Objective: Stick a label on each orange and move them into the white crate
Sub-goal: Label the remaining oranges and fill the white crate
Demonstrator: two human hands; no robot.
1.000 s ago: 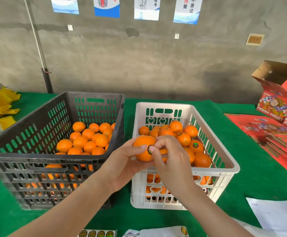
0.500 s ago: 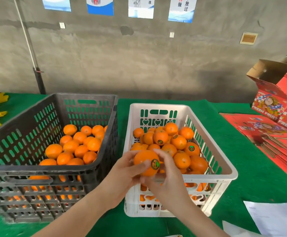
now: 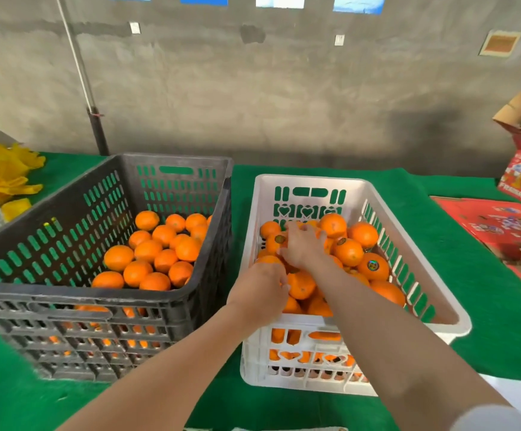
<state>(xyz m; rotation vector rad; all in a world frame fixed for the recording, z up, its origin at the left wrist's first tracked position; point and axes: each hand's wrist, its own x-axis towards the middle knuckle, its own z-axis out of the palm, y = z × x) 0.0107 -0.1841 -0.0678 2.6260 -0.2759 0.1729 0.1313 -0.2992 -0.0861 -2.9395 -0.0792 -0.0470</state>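
- Since a moment ago both my hands have gone forward, from above the white crate's [image 3: 312, 180] near rim to over its pile. The orange I was labelling [image 3: 275, 241] is now down among the others at the far left of that pile.
- The green table [image 3: 486, 306] fills the lower frame, with open cloth right of the white crate before the red cartons [image 3: 498, 219] at the right edge.
- The black crate [image 3: 82, 295] sits centre left, just beside the white crate; their facing walls run side by side up the middle of the frame.
- The unlabelled oranges [image 3: 147, 250] lie low in the black crate's far right part, left of both hands. I judge the next reach goes that way.
- Both walls stand between my hands and that fruit, so I expect to lift up and over rather than slide across. Being round, the fruit has no long axis to line up with.
- My left hand [image 3: 260, 286] hangs over the white crate's near left corner and is the nearer one to the black crate. Its fingers curl under out of sight, so I cannot tell whether it holds anything.
- My right hand [image 3: 304, 247] lies palm down further in, fingers spread and loose over the fruit, beside the orange just set down and gripping nothing that I can see.
- That orange's label [image 3: 280, 238] faces up, just left of my right fingers.
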